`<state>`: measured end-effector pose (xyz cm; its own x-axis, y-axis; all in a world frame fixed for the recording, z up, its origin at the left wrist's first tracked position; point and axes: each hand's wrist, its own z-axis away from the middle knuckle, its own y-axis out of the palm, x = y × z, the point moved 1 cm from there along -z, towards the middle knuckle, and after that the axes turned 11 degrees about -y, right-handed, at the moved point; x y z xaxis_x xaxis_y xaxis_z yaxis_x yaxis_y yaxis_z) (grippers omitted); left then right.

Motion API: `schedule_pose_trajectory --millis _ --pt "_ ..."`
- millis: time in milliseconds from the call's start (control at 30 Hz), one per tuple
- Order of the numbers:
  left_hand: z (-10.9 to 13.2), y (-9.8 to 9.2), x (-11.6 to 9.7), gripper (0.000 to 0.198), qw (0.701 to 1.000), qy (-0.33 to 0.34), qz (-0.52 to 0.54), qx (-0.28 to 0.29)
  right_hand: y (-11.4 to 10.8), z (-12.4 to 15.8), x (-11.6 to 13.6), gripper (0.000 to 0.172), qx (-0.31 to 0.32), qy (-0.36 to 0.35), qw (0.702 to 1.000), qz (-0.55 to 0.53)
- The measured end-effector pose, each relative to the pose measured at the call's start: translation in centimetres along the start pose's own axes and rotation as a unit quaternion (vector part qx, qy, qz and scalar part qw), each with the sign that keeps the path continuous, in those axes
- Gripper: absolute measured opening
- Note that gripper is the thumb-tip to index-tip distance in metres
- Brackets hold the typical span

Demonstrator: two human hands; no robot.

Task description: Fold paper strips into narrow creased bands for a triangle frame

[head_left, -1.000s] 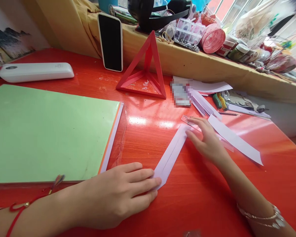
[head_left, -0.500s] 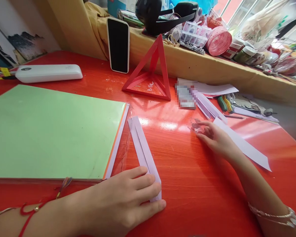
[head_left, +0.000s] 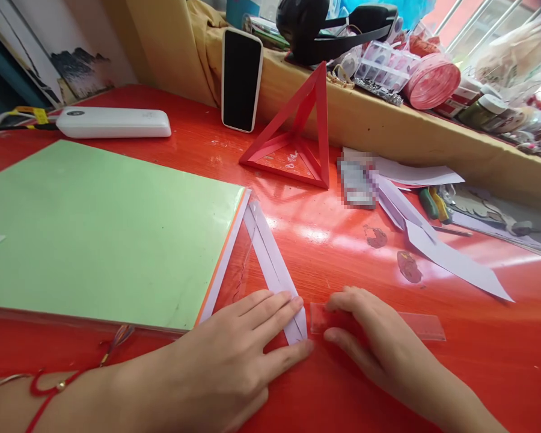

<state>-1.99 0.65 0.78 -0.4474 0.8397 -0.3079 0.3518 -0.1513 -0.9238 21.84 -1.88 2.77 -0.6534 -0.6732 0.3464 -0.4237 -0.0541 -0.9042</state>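
My left hand (head_left: 234, 355) lies flat on the red table (head_left: 342, 240), fingers stretched, pressing the near end of a folded pale lilac paper strip (head_left: 273, 264). The strip runs away from me along the right edge of a green sheet stack (head_left: 94, 228). My right hand (head_left: 369, 343) rests just right of the strip's near end, fingers curled over a clear plastic ruler (head_left: 419, 326) that lies flat and points right. The two hands almost touch.
A red paper pyramid frame (head_left: 297, 135) stands at the back, with a phone (head_left: 241, 78) leaning on the ledge and a white power bank (head_left: 112, 122) to the left. More lilac strips (head_left: 451, 258), papers and small tools lie at right. The ledge holds clutter.
The lilac strip swung from pointing right to lying beside the green stack. My right hand drew the clear ruler from the far strips to the near edge by my left hand.
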Motion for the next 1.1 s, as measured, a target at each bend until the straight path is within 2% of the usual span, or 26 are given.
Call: schedule_pose_trajectory --millis 100,200,433,633,800,967,1100 --pt "0.1 0.0 -0.1 0.050 1.000 -0.004 0.007 0.007 0.9 0.1 -0.3 0.022 0.017 -0.022 0.999 0.019" --pt "0.1 0.0 -0.4 0.049 1.000 -0.020 0.004 0.008 1.2 0.2 -0.6 0.024 0.022 -0.027 0.999 0.009" --pt "0.2 -0.1 -0.7 0.044 1.000 -0.029 0.004 -0.010 1.4 -0.3 -0.3 0.032 -0.011 -0.003 0.999 0.050" --pt "0.2 0.3 -0.8 0.043 0.999 -0.031 0.008 -0.011 1.8 -0.6 -0.4 0.030 -0.021 0.024 0.998 0.058" --pt "0.0 0.1 -0.8 0.046 0.999 -0.033 0.008 0.011 2.0 -0.8 -0.3 0.030 -0.036 0.046 0.996 0.074" --pt "-0.1 -0.1 -0.5 0.047 0.999 -0.029 0.024 0.024 1.7 -0.8 -0.5 0.032 -0.057 0.082 0.995 0.006" --pt "-0.1 0.1 -0.2 0.048 0.999 -0.023 0.026 0.027 1.4 -0.6 -0.5 0.031 -0.023 0.066 0.997 -0.026"
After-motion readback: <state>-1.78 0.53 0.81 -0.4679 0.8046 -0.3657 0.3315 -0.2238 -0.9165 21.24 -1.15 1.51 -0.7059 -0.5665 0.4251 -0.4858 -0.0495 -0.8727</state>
